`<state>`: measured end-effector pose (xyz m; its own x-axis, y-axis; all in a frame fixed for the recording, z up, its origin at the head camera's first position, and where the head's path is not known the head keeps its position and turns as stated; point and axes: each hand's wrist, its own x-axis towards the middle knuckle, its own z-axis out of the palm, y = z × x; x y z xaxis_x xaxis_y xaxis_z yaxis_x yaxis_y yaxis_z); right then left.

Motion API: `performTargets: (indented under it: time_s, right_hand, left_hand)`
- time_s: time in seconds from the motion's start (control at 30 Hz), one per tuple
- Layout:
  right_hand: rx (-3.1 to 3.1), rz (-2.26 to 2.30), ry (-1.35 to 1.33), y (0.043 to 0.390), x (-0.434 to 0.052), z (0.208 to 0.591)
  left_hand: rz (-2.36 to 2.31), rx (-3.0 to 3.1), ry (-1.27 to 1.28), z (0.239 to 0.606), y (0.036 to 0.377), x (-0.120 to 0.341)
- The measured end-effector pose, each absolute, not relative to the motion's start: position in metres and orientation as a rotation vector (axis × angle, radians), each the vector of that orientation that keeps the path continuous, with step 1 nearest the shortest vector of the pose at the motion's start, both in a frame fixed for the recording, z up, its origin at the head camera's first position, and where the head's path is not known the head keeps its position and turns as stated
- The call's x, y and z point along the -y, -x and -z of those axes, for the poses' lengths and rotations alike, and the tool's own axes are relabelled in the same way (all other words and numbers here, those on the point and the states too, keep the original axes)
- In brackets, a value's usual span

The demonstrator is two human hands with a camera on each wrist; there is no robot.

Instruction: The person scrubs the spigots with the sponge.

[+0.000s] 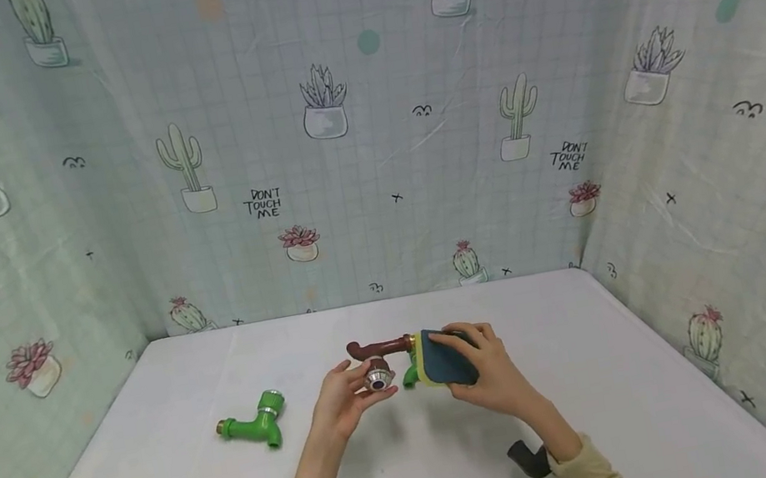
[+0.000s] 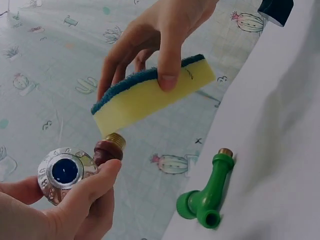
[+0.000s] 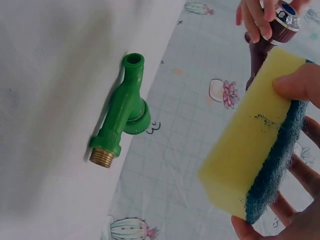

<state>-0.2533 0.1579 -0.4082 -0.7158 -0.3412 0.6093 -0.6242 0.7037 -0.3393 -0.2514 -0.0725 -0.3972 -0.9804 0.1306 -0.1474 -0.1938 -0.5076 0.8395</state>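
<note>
Sleeves (image 1: 592, 476) in front of brown faucet (image 1: 391, 347), gripped by left hand (image 1: 344, 402); scouring sponge (image 1: 447, 363), pinched by right hand (image 1: 484, 366) at faucet thread (image 2: 117, 140). Apparently mid-scrub; left of faucet, untouched green faucet (image 1: 253, 428).

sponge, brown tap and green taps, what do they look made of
The sponge looks like matte yellow foam with a fuzzy, fibrous blue scouring layer. The smooth brown tap could be plastic or painted metal; its silvery, reflective knob suggests chrome plating. The green taps look like smooth, glossy plastic or paint, with brass-coloured threads.
</note>
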Motion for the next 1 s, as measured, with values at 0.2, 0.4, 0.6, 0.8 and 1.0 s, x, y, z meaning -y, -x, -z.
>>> performTargets:
  time_s: [0.2,0.4,0.6,0.8,1.0]
  right_hand:
    - [2.303,-0.801,-0.703,0.256,-0.159,0.402]
    - [2.252,-0.862,-0.758,0.259,-0.157,0.401]
    - [2.233,-0.890,-0.848,0.256,-0.152,0.404]
    - [2.236,-0.766,-0.874,0.252,-0.148,0.404]
    - [2.166,-0.584,-0.923,0.254,-0.149,0.399]
  left_hand:
    - [-2.372,-1.520,-0.097,0.394,0.253,0.073]
    - [-2.147,-1.664,-0.234,0.394,0.255,0.070]
    - [-2.090,-1.781,-0.162,0.397,0.256,0.070]
    - [-1.986,-1.936,-0.097,0.400,0.261,0.061]
    - [-1.900,-1.963,-0.030,0.396,0.264,0.059]
